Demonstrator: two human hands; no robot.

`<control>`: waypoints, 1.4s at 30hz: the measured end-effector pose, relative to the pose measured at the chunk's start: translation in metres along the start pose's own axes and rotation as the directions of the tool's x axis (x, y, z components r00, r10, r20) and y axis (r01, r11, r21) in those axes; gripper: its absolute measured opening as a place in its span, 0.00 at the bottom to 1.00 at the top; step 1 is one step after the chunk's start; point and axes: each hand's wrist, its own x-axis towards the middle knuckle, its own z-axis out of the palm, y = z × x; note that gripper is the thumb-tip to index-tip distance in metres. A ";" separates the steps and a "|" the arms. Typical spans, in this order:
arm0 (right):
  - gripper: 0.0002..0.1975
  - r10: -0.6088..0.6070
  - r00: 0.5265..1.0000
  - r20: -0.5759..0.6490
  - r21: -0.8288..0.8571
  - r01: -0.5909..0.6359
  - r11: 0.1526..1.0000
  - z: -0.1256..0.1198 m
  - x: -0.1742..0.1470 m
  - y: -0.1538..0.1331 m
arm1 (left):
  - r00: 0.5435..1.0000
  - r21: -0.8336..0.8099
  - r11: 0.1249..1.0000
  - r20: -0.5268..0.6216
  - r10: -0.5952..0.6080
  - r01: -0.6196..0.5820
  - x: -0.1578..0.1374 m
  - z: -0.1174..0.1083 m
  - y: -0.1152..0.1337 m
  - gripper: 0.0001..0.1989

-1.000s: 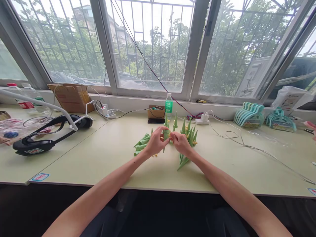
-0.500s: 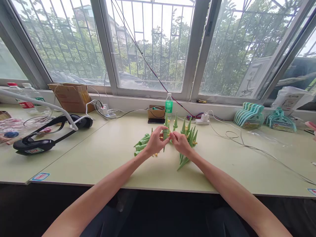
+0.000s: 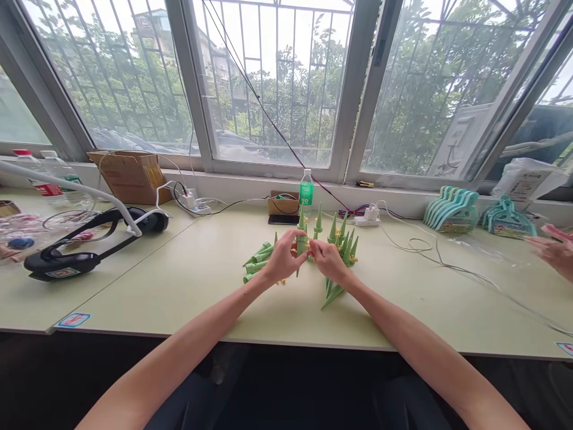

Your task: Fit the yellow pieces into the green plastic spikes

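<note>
Green spike [image 3: 301,246] (1, tip down) sits within the left hand [image 3: 282,259].

Green spike [image 3: 301,243] is pointing tip-down, near vertical; other spikes [image 3: 346,246], yellow fittings [image 3: 353,260] showing, are clustering rightward; green tubes [image 3: 258,258] are lying leftward.

Pale tbl [image 3: 425,298], grn spikes [image 3: 332,232] ctr, blk headset [image 3: 85,263] L, phone [image 3: 283,219] & btl [image 3: 306,192] at back, hangers [image 3: 450,206] R

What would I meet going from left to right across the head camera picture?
Black headset → green tubes → left hand → right hand → left bunch of turquoise hangers → another person's hand
</note>
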 end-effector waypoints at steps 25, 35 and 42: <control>0.25 0.026 0.999 0.035 0.076 -0.028 0.997 0.001 -0.001 0.002 | 1.000 -0.015 1.000 -0.013 -0.014 0.014 0.000 0.000 0.001 0.17; 0.28 0.099 0.992 0.078 0.193 -0.113 0.975 0.002 -0.001 0.000 | 1.000 0.032 0.999 -0.007 0.025 -0.025 0.000 0.000 0.001 0.16; 0.28 0.165 0.974 0.156 0.353 -0.211 0.912 0.003 -0.001 0.000 | 1.000 0.030 0.999 -0.001 0.030 -0.030 0.000 0.000 0.001 0.16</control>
